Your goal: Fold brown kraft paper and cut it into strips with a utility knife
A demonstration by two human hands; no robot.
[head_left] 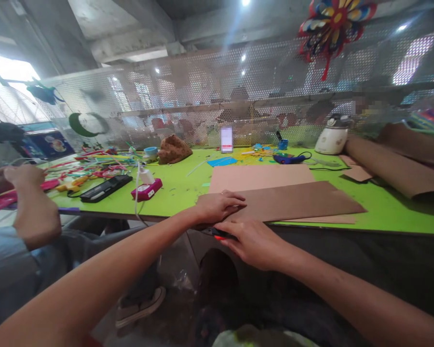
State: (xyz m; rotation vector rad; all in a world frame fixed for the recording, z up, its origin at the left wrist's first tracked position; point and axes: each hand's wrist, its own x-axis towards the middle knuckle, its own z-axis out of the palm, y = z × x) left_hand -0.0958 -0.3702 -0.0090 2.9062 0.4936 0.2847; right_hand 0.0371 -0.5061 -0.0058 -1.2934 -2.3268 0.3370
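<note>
My left hand [222, 205] lies on a brown sheet [292, 202], fingers stretched out and pressing its left end near the table's front edge. The sheet looks like stiff paper or felt. Just below, my right hand [255, 243] is closed around a black tool with a red-orange part [219, 234], held at the edge of the table by the sheet's left corner. My fingers hide most of the tool, so its exact kind does not show. Under the brown sheet lies a paler, pinkish-tan sheet [260, 176], its lighter face up.
On the green table [181, 188] are a magenta power strip [147, 189], a black case [106, 188], a brown lump [174, 148], a propped phone [226, 140], a blue glue gun [291, 158] and a white bottle [332, 136]. Brown rolls [398, 164] lie right. Another person's arm [34, 207] is left.
</note>
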